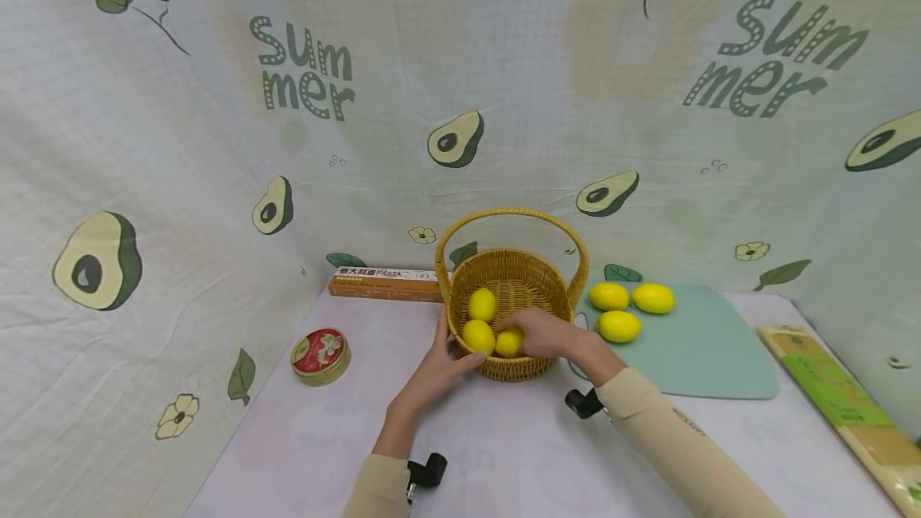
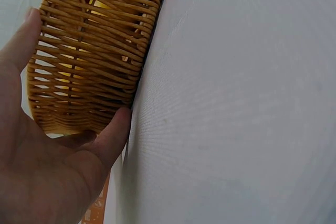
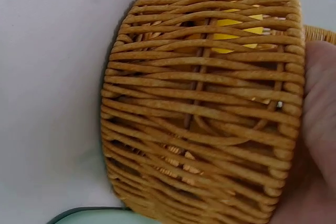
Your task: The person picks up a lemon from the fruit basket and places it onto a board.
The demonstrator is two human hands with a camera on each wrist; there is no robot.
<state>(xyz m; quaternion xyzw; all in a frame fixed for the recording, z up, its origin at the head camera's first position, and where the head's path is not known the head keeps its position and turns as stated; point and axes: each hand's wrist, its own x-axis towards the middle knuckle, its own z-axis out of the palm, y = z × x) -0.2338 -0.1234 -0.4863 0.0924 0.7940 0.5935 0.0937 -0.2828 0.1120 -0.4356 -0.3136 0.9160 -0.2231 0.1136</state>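
Observation:
A wicker basket (image 1: 512, 371) with a tall arched handle stands on the table. My left hand (image 1: 437, 364) holds its left side, the thumb at the front rim; in the left wrist view the fingers spread round the woven wall (image 2: 100, 51). My right hand (image 1: 544, 332) reaches over the rim into the basket, its fingers curled on a yellow lemon (image 1: 509, 343). Two more lemons lie inside, one beside it (image 1: 478, 337) and one behind (image 1: 482, 305). From the right wrist the basket wall (image 3: 210, 93) hides the fingertips.
Three lemons (image 1: 619, 327) sit on a pale green cutting board (image 1: 708, 350) to the right. A pasta box (image 1: 384, 285) lies behind the basket's left side. A round red-and-gold tin (image 1: 320, 356) is at the left, and a long green-and-tan packet (image 1: 838, 390) at the far right.

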